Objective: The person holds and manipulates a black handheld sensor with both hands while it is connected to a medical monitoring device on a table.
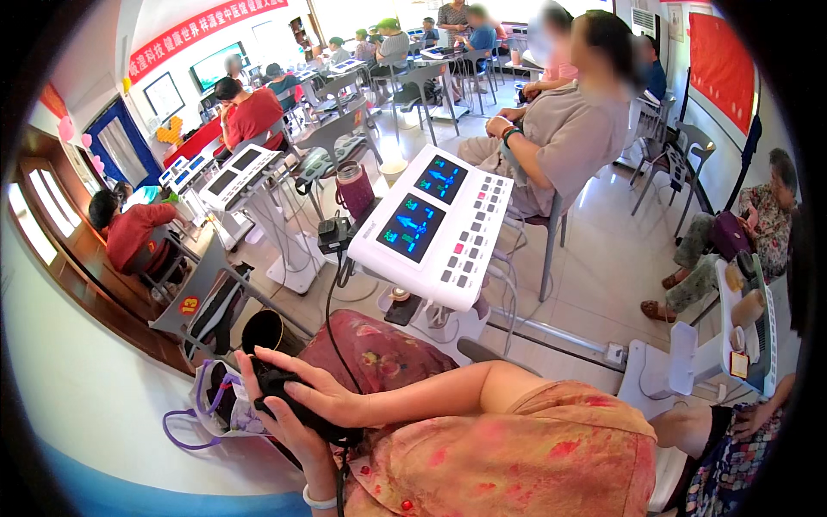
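Note:
My right hand lies over a black corded object, its fingers stretched along the top. From the other side, my left hand, with a pale bangle at the wrist, cups the same object. Its exact kind is hidden by my fingers. A black cable hangs above my lap, running up to a small black box at the side of a white control console. Two lit displays and rows of buttons show on the console. A red floral garment covers my lap.
A white bag with purple handles is beside my hands, near a dark bin. A purple-covered flask stands by the console. A grey chair is at the left. Several seated people and more consoles fill the room.

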Demonstrator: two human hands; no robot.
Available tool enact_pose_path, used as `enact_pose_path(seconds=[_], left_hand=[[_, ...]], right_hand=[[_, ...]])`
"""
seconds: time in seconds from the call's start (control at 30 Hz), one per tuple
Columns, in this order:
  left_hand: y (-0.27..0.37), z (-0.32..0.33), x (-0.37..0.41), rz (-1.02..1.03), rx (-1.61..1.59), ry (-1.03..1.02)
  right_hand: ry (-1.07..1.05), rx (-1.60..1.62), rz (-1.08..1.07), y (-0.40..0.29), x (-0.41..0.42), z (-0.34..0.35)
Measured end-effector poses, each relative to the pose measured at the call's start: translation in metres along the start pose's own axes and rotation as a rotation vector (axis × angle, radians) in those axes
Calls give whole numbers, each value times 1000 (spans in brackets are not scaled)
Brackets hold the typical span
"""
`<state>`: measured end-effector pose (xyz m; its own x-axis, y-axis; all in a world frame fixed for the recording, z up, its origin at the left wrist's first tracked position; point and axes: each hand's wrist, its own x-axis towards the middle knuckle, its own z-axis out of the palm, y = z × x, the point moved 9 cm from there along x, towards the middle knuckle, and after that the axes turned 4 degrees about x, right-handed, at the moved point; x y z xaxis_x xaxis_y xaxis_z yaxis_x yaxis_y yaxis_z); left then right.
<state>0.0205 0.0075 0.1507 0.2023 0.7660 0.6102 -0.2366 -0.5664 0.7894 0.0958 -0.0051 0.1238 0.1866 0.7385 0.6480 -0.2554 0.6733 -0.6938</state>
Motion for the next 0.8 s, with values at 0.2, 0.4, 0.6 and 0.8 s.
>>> enact_pose_path(seconds=[0.2,0.4,0.6,0.8], left_hand=[[-5,-1,7,-75,-61,-54],[-3,16,2,2,27,-297],[0,24,-5,44,68,-388],[-16,24,-7,-162,-91,-312]], right_hand=[[-6,-235,-198,-17,-3,0],[43,-189,-298,-39,-2,-7],[90,-170,-229,-48,-2,-13],[246,-15,20,-23,0,-28]])
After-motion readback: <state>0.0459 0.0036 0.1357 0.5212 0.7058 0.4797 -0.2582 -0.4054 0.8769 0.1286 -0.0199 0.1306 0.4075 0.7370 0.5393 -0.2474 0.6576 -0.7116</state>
